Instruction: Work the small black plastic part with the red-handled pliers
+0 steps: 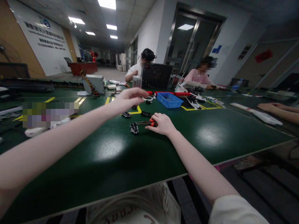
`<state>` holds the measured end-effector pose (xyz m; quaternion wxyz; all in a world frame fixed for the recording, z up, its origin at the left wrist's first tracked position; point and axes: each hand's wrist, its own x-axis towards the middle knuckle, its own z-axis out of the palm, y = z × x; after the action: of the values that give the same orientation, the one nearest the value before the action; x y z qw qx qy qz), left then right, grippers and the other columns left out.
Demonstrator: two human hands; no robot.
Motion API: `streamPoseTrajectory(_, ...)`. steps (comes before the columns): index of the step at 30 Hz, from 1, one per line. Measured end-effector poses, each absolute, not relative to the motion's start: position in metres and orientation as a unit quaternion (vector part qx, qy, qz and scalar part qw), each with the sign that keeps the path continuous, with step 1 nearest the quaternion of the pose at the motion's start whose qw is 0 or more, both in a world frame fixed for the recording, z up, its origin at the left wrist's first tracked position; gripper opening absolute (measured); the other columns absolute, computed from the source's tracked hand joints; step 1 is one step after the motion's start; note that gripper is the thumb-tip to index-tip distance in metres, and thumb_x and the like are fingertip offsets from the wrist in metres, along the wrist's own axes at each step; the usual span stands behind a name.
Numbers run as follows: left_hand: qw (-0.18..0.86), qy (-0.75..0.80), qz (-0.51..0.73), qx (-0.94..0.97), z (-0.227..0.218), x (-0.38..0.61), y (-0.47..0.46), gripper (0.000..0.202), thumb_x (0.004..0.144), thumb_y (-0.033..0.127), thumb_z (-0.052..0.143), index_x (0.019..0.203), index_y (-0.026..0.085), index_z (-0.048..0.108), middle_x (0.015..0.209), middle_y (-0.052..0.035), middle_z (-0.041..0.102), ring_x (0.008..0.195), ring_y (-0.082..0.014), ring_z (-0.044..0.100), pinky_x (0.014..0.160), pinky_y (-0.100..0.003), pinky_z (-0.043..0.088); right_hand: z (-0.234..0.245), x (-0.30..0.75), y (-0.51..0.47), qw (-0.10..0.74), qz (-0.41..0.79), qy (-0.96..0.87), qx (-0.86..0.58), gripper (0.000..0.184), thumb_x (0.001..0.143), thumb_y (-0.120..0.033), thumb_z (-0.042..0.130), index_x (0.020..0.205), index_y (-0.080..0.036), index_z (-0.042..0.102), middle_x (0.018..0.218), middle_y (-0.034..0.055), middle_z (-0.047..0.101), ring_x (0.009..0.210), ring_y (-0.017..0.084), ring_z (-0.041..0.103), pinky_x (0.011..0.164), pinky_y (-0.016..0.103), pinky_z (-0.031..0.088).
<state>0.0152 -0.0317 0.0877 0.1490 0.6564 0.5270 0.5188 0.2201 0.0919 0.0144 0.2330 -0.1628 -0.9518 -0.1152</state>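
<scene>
- Right hand has its fingers clamped round the red-and-black-handled metal pliers, low over the glossy dark green table.
- The pliers' nose is right at the small black-and-silver mechanical part, which sits on the tabletop. Can't tell if the tips actually grip it.
- Left hand hangs in the air, fingers loosely bent and apart from the part, with nothing visible in them.
- What could go wrong, imo: no hand steadies that part, so a sideways nudge from the pliers could send it skidding on the slick top. A hard squeeze off-centre might crack it or ping a bit away.
- Stuff around: two loose black pieces, one squat, one longer, lie just behind, so a skid could mix them up.
- Further back, a blue plastic tray blocks a straight reach past the right hand.
</scene>
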Motion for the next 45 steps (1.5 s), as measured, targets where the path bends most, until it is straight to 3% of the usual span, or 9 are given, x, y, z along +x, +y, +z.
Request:
streamPoseTrajectory(5, 0.15, 0.552, 0.406, 0.712, 0.026, 0.001, -0.045, 0.04, 0.075, 0.01, 0.047, 0.112, 0.018, 0.06, 0.119, -0.0063, 0.06, 0.115, -0.0245, 0.053, 0.098, -0.043, 0.044, 0.015, 0.22, 0.093, 0.229, -0.112, -0.954, -0.161, 0.045, 0.086, -0.06, 0.048, 0.085, -0.017, 0.059, 0.091, 0.0064, 0.055, 0.078, 0.018, 0.051, 0.069, 0.029, 0.032)
streamPoseTrajectory(9, 0.118, 0.496, 0.35, 0.786, 0.0, -0.006, -0.054, 0.04, 0.082, 0.013, 0.049, 0.12, 0.017, 0.056, 0.129, -0.0093, 0.054, 0.123, -0.0236, 0.047, 0.109, -0.044, 0.033, 0.013, 0.218, 0.093, 0.226, -0.117, -0.953, -0.163, 0.045, 0.086, -0.06, 0.047, 0.083, -0.017, 0.059, 0.087, 0.0059, 0.055, 0.075, 0.018, 0.051, 0.068, 0.029, 0.032)
streamPoseTrajectory(18, 0.105, 0.504, 0.298, 0.804, -0.007, -0.005, -0.052, 0.025, 0.092, 0.031, 0.051, 0.11, 0.022, 0.066, 0.13, -0.0084, 0.053, 0.116, -0.0238, 0.053, 0.104, -0.042, 0.04, 0.012, 0.214, 0.094, 0.23, -0.118, -0.953, -0.157, 0.045, 0.085, -0.061, 0.048, 0.085, -0.017, 0.059, 0.087, 0.0069, 0.058, 0.078, 0.019, 0.053, 0.069, 0.03, 0.033)
streamPoseTrajectory(28, 0.065, 0.499, 0.289, 0.815, -0.009, -0.003, -0.052, 0.026, 0.092, 0.023, 0.05, 0.113, 0.022, 0.064, 0.133, -0.0082, 0.051, 0.12, -0.0243, 0.049, 0.105, -0.043, 0.039, 0.017, 0.224, 0.1, 0.307, -0.084, -0.941, -0.118, 0.041, 0.085, -0.056, 0.047, 0.094, -0.018, 0.061, 0.097, 0.0097, 0.06, 0.088, 0.024, 0.054, 0.077, 0.036, 0.038)
streamPoseTrajectory(33, 0.043, 0.491, 0.278, 0.825, -0.01, 0.0, -0.053, 0.025, 0.094, 0.021, 0.046, 0.113, 0.021, 0.061, 0.128, -0.0087, 0.052, 0.114, -0.0229, 0.052, 0.1, -0.042, 0.043, 0.015, 0.225, 0.101, 0.289, -0.084, -0.947, -0.116, 0.035, 0.093, -0.04, 0.035, 0.094, -0.017, 0.062, 0.096, 0.0091, 0.061, 0.086, 0.021, 0.053, 0.078, 0.036, 0.038)
streamPoseTrajectory(45, 0.034, 0.486, 0.28, 0.827, -0.006, 0.002, -0.057, 0.027, 0.093, 0.017, 0.046, 0.117, 0.021, 0.056, 0.123, -0.0092, 0.051, 0.112, -0.022, 0.052, 0.099, -0.039, 0.044, 0.009, 0.218, 0.096, 0.261, -0.127, -0.952, -0.099, 0.034, 0.093, -0.027, 0.032, 0.089, -0.016, 0.064, 0.091, 0.0093, 0.062, 0.084, 0.021, 0.053, 0.077, 0.034, 0.037)
